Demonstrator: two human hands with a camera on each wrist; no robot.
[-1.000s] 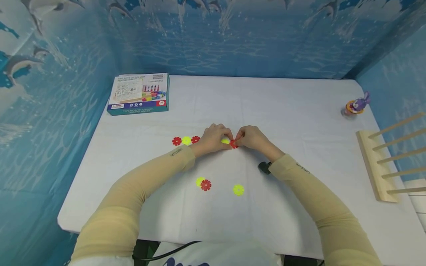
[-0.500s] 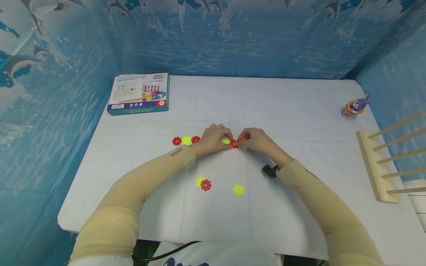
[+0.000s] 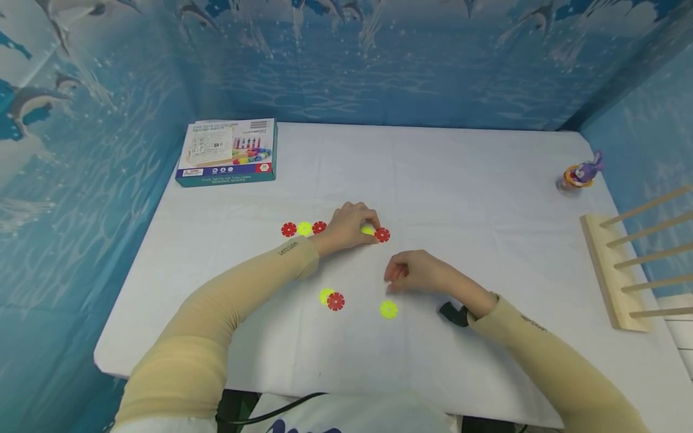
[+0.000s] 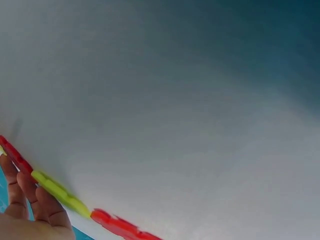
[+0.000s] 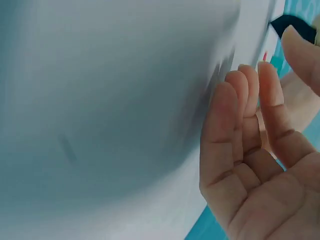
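My left hand (image 3: 351, 227) grips a row of red and yellow notched interlocking discs, its thumb and index finger around a yellow disc (image 3: 368, 230). A red disc (image 3: 382, 234) joins the right end of that row. Left of the hand lie a red disc (image 3: 289, 230), a yellow disc (image 3: 305, 228) and another red disc (image 3: 319, 227). In the left wrist view, fingers lie along a yellow disc (image 4: 60, 192) between two red ones; the palm hides part of the row. My right hand (image 3: 417, 272), fingers loosely bent and holding nothing, hovers just above a loose yellow disc (image 3: 388, 310).
A loose red disc (image 3: 335, 301) partly covers a yellow disc (image 3: 325, 294) on the white table (image 3: 465, 180). At the back left lies a boxed toy set (image 3: 226, 153). A purple figure (image 3: 582, 171) and a wooden peg rack (image 3: 617, 273) stand on the right.
My right hand has let go of the red disc at the row's right end and moved down toward the person, near the loose yellow disc. The left hand has stayed in place.
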